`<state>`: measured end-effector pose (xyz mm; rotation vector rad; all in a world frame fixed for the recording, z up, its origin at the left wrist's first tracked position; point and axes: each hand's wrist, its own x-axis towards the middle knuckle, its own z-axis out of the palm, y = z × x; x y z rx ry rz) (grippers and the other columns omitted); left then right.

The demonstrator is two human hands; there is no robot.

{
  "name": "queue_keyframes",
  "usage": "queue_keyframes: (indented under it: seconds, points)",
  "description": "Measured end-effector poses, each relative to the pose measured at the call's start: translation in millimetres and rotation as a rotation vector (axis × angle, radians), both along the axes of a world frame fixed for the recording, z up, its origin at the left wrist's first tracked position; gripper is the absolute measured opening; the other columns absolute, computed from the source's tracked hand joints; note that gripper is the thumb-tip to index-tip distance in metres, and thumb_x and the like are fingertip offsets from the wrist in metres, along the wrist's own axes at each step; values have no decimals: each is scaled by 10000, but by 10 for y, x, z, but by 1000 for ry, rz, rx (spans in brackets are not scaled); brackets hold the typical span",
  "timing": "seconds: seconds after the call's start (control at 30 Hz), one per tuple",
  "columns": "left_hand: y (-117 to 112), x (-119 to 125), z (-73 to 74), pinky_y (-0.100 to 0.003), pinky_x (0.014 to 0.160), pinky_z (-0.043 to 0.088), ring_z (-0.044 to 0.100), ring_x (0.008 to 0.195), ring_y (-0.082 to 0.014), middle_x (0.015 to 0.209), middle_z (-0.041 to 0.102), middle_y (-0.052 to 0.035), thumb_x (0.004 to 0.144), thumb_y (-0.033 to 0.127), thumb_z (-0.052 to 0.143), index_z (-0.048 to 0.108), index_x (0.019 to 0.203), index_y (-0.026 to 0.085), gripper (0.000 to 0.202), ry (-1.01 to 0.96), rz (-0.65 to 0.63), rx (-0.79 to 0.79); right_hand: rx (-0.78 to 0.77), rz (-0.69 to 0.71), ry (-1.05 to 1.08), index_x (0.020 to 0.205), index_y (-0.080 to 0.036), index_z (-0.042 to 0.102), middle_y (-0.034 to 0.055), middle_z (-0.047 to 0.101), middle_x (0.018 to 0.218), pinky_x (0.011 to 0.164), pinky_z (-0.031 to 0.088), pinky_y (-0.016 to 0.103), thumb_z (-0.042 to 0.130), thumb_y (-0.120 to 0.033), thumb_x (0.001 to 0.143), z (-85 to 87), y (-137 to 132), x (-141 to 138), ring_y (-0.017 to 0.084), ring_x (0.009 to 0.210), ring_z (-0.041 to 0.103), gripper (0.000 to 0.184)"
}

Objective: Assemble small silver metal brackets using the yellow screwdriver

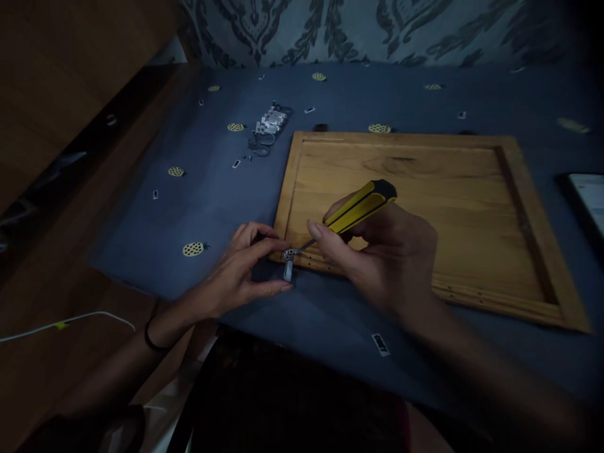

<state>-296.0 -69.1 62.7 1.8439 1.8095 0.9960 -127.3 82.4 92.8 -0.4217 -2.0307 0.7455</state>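
Observation:
A wooden cabinet door (349,182) with a recessed panel lies flat on the blue cloth. At its near left corner sits a small metal hinge (288,267), its arm jutting past the door's edge. My left hand (240,270) pinches this hinge between thumb and fingers. In my right hand (387,258) is a yellow and black screwdriver (361,207), held at a slant with its shaft pointing down left. The screwdriver's tip meets the hinge; whether it sits in a screw head is too small to tell.
Several metal hinges (272,119) lie in a pile beyond the door's left side, with small screws (248,158) near them. A dark-framed device (585,201) rests at the right edge. Patterned fabric (330,31) rises behind, and a wooden furniture panel (85,63) stands at left.

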Motion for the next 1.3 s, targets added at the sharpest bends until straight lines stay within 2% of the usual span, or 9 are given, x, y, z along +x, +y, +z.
queue_keyframes:
  seconds: [0.27,0.5,0.73,0.93,1.3]
  points:
    - [33,15,1,-452,1066,511,559,1217,-287,1254,575,-87,873,421,839,713,1268,238,454,-66,8,-11,-77,32,2,764,-266,632,-46,630,641,488,497,291,786,-276,884,-22,-19,12,150,534,611,195]
    - [44,41,15,-454,1064,527,559,1217,-289,1234,572,-79,836,373,858,732,1231,263,430,-108,29,-35,-159,65,-29,749,-265,653,-46,623,619,463,471,309,822,-275,857,-18,10,26,155,507,593,201]
    - [46,55,21,-447,1096,505,556,1227,-280,1258,554,-99,848,314,840,727,1252,215,431,-110,10,-10,-258,46,-15,794,-276,672,-35,686,722,535,516,320,831,-234,859,128,-90,85,149,554,623,177]
    - [48,61,24,-435,1105,492,555,1230,-267,1261,554,-87,862,321,829,719,1274,244,433,-103,11,-16,-276,113,-46,806,-279,684,-27,691,684,520,531,319,848,-254,843,140,-122,89,161,554,644,170]
    - [49,42,35,-459,1099,505,556,1225,-274,1249,552,-81,868,334,818,713,1290,278,438,-119,-8,-28,-237,111,-65,808,-297,675,-28,695,708,502,518,327,838,-256,859,134,-104,63,158,532,620,176]
